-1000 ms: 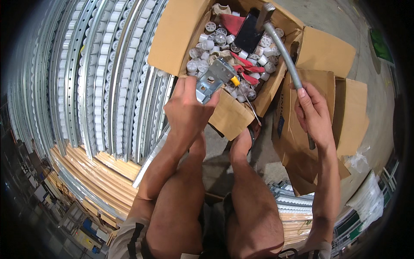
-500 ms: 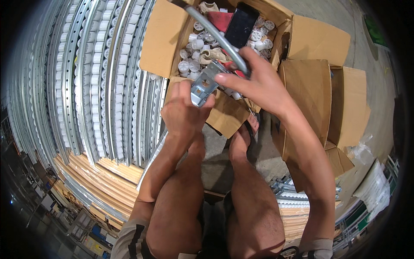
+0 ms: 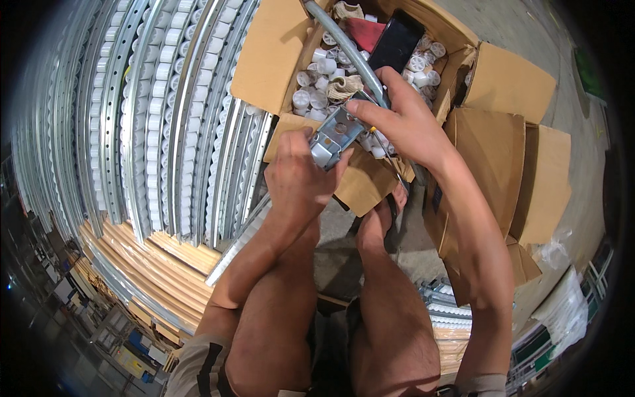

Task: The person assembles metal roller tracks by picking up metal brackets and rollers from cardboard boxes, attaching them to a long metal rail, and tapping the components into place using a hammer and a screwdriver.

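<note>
My left hand (image 3: 297,173) is closed around the lower end of a silvery metal bracket (image 3: 340,131), a bent sheet piece with round holes. Above it, my right hand (image 3: 415,127) is closed on the lower end of a grey metal tube (image 3: 347,47), which slants up and left over an open cardboard box (image 3: 456,30). The right thumb touches or lies very near the bracket's upper end. Below the right hand, a thin dark rod (image 3: 397,171) slants downward; whether the hand holds it I cannot tell.
White plastic rollers (image 3: 325,66), a black phone (image 3: 397,38) and a knitted glove (image 3: 345,86) lie in the box. Long metal rails with white rollers (image 3: 162,92) are stacked at left. Another open carton (image 3: 486,165) stands at right, beside clear plastic wrap (image 3: 559,317).
In the picture, the box and both hands have shifted right and slightly down. The bracket stays in my left hand and the tube in my right; the tube's far end now reaches the top edge.
</note>
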A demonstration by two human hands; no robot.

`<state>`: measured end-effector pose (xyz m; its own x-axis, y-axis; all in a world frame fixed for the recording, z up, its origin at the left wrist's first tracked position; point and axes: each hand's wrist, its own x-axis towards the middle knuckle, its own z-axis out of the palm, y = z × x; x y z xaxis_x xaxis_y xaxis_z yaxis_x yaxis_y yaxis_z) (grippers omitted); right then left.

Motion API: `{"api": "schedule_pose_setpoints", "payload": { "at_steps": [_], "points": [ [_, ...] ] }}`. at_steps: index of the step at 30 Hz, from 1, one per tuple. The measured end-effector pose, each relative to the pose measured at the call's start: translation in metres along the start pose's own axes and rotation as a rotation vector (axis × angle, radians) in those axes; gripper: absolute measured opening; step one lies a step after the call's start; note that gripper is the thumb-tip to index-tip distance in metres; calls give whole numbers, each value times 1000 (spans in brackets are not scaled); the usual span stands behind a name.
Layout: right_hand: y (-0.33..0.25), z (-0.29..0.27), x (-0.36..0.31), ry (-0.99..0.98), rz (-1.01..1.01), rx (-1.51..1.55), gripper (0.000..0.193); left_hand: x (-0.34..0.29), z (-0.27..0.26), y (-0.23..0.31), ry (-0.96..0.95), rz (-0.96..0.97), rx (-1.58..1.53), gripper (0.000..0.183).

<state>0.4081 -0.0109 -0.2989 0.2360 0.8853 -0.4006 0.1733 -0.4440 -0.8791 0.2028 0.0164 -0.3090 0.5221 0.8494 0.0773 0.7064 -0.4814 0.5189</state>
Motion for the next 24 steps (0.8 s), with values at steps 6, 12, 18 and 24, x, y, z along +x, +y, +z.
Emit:
{"api": "schedule_pose_setpoints", "payload": {
  "at_steps": [6,12,18,24],
  "points": [
    [-7,2,0,21,-68,-45,39,1,1,-3,64,35,28,54],
    [-14,4,-1,44,-70,-90,38,4,-1,-6,51,89,22,46],
    [-13,6,1,28,-69,-111,39,6,1,-5,15,99,15,43],
    [-2,3,2,17,-98,-92,39,3,7,-3,3,90,67,45]
  ]
}}
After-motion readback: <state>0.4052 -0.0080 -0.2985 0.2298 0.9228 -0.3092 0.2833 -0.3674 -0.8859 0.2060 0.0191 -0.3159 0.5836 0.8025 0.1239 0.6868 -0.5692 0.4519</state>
